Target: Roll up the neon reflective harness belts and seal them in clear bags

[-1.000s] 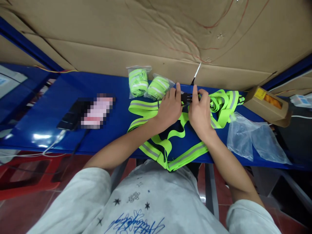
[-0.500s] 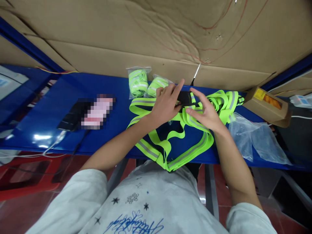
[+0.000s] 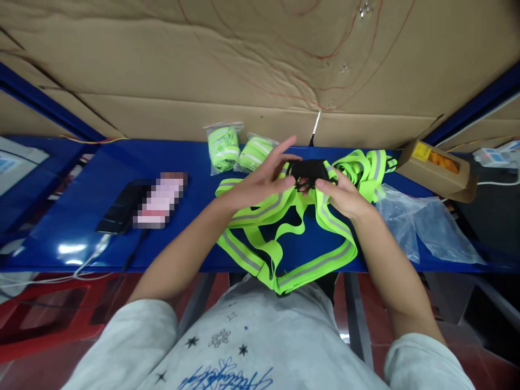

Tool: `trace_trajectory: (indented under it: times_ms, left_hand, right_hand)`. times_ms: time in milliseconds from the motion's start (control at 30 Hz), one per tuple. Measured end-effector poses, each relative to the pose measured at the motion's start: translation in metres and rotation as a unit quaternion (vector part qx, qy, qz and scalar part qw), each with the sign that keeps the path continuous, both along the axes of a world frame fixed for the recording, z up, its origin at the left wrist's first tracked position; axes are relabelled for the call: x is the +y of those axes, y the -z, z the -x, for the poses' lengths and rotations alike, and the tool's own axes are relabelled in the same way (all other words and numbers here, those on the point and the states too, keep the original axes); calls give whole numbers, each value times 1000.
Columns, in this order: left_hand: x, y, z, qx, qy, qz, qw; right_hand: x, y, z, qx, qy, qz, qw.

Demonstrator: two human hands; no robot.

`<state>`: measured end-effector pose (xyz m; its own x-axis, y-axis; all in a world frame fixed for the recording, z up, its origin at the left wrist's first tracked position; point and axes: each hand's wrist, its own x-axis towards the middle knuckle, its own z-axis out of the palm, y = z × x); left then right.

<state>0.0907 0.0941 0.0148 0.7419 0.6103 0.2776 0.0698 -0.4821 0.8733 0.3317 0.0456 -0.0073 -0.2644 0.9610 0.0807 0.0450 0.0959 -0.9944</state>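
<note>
A neon-green reflective strap harness (image 3: 317, 273) with a grey stripe lies looped over the front of the blue table, its lower point at the table edge. Its black plastic buckle (image 3: 309, 172) is lifted between my two hands. My left hand (image 3: 270, 176) grips the buckle's left end, thumb below and index finger stretched up and away. On the right end, my right hand (image 3: 343, 192) pinches buckle and strap, with the thumb in front and the other fingers mostly hidden behind. I cannot see clearly whether the buckle halves are fully joined.
Two bagged rolls of green strap (image 3: 224, 149) stand at the back. More green straps (image 3: 365, 168) are heaped right of my hands, beside clear plastic bags (image 3: 430, 222) and an open cardboard box (image 3: 436, 168). At left lie a phone (image 3: 160, 200) and a black device (image 3: 122, 208) with cables.
Both hands have closed on the buckle, which now faces me flat between them. My right hand's spread fingers have come in to pinch it. The camera view has shifted slightly.
</note>
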Motion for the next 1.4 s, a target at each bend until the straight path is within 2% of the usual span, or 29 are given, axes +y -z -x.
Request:
trace_trajectory:
  times_ms: [100, 200, 300, 367, 433, 567, 667, 733, 800, 867, 933, 1033, 1133, 1267, 1333, 1400]
  left_hand:
    - [11, 10, 1, -19, -6, 61, 998]
    - [9, 21, -8, -27, -7, 79, 996]
    - [-3, 29, -21, -62, -75, 135, 986]
    - [-11, 31, -29, -101, -124, 202, 966]
    - [-14, 30, -33, -143, -141, 266, 943]
    - [-8, 25, -31, -174, -97, 394, 897]
    - [-4, 19, -26, -150, -49, 469, 869]
    - [-2, 16, -25, -165, -19, 465, 869]
    - [-3, 16, -24, -167, -1, 429, 888]
    - [-4, 20, -24, -128, -12, 361, 923]
    - [-6, 25, -25, -89, -43, 275, 956]
    - [-8, 33, -28, -76, -66, 199, 975]
    - [-13, 35, -33, -82, -65, 213, 972]
    - [-20, 35, -39, -130, -94, 304, 939]
    - [-21, 35, -40, -142, -115, 325, 928]
    - [-21, 35, -39, -126, -110, 334, 928]
  right_hand:
    - [-1, -6, 5, 56, -13, 41, 998]
    - [-2, -9, 6, 112, -2, 47, 993]
    - [-3, -10, 3, 150, 16, 60, 987]
    - [-4, -11, 2, 151, 17, 89, 984]
    - [-3, -13, 3, 143, 16, 114, 983]
    - [-3, -15, 3, 116, -2, 126, 985]
    - [-4, -12, 0, 28, -13, 92, 995]
    - [-4, -9, -2, -34, -27, 59, 997]
    - [-3, -5, -5, -71, -40, 19, 997]
    - [-3, -2, -6, -80, -24, -15, 996]
    - [-2, 0, -6, -67, 8, -18, 998]
    - [-1, 2, -2, -22, 13, 7, 1000]
    - [-1, 4, 7, -31, 11, -24, 999]
    - [2, 6, 10, -130, 45, -102, 985]
    - [4, 3, 5, -150, 79, -142, 975]
    - [5, -7, 0, -170, 92, -192, 962]
